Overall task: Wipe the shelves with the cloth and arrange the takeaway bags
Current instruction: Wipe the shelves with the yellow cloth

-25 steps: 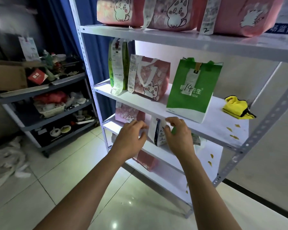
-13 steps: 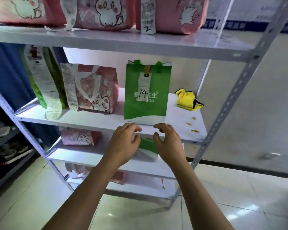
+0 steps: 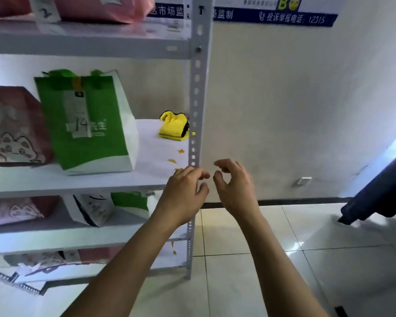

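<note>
I see the left hand (image 3: 185,193) and right hand (image 3: 234,185) at frame centre, fingers loosely curled, holding nothing, in front of the shelf upright (image 3: 196,124). Beyond, on the middle shelf (image 3: 78,181): green takeaway bag (image 3: 87,124) upright at left, crumpled yellow cloth (image 3: 173,128) beside the upright.

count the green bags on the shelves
2: one green bag upright on the middle shelf, another on the shelf below, mostly hidden. More may be out of frame.
</note>
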`<state>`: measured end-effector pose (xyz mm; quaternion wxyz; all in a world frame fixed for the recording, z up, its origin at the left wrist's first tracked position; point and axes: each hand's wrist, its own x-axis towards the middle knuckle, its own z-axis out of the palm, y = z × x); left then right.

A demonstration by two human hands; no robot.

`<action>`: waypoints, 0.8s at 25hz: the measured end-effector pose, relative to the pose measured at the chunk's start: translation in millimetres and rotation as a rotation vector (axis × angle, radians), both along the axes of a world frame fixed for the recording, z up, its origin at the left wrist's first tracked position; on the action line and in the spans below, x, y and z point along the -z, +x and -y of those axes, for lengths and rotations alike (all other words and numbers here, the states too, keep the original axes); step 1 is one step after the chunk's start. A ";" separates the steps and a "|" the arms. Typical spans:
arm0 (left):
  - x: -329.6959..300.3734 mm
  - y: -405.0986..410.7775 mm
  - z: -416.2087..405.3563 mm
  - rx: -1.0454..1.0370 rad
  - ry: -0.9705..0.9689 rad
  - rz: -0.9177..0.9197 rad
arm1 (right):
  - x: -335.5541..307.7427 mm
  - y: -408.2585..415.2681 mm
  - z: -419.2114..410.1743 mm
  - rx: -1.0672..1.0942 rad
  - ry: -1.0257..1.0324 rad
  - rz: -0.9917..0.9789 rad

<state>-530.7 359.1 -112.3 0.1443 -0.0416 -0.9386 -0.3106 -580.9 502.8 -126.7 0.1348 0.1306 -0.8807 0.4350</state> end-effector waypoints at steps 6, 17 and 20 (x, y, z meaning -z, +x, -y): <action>8.0 -44.5 -89.7 -0.074 -0.020 0.050 | 5.4 -62.3 -94.0 -0.040 0.037 0.035; 15.8 -205.0 -123.4 -0.285 0.023 -0.007 | -5.1 -251.6 -120.3 -0.235 0.179 -0.003; 15.4 -232.0 -109.2 -0.363 0.025 0.034 | -6.0 -288.3 -103.8 -0.274 0.180 0.011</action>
